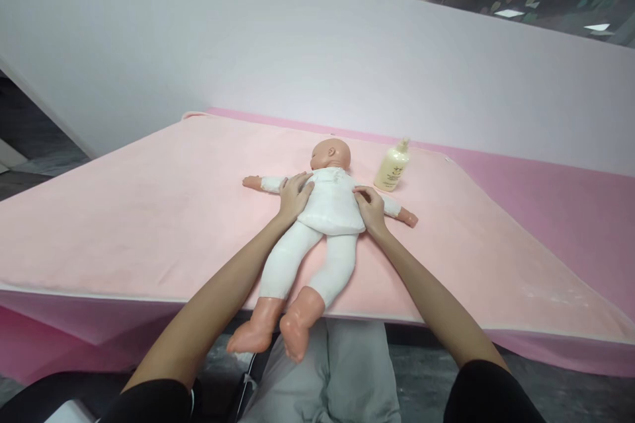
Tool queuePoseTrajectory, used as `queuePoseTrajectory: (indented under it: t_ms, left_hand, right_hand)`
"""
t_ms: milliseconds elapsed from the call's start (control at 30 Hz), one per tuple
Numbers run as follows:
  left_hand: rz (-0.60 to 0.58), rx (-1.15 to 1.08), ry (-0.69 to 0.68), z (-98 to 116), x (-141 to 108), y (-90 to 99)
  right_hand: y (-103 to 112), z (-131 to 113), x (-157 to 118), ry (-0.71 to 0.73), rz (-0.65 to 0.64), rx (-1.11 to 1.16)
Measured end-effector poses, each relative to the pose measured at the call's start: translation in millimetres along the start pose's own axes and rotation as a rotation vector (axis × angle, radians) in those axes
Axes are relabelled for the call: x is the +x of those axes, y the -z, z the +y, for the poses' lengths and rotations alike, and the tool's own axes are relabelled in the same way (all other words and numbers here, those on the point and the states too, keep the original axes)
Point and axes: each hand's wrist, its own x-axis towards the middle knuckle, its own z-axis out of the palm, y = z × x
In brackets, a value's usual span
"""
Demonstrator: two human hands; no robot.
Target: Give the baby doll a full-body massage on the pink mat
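Note:
A baby doll (327, 205) in a white top and white trousers lies on its back on a pink blanket (149, 211), head away from me, arms spread, bare feet hanging over the near edge. My left hand (294, 195) rests flat on the doll's chest and shoulder, fingers apart. My right hand (370, 207) is at the other side of the torso, fingers curled and pinching the edge of the white top by the armpit.
A cream pump bottle (393, 167) stands upright on the blanket just right of the doll's head. A darker pink cover (546, 192) lies under the blanket on the right. A white wall (248, 46) rises behind the table.

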Motion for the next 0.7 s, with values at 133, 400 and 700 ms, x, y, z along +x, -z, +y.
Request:
queuePoseTrajectory:
  t_ms: [133,400,700]
  left_hand:
    - [-0.003,0.008,0.005,0.5,-0.2,0.3]
    - [-0.014,0.03,0.006,0.5,-0.2,0.7]
    - [-0.001,0.028,0.0,1.5,-1.5,1.8]
  right_hand:
    - [0.4,-0.5,-0.3,-0.002,-0.007,-0.017]
    - [0.9,-0.9,-0.3,0.003,-0.011,-0.029]
    - [0.6,-0.5,-0.4,0.002,-0.01,-0.029]
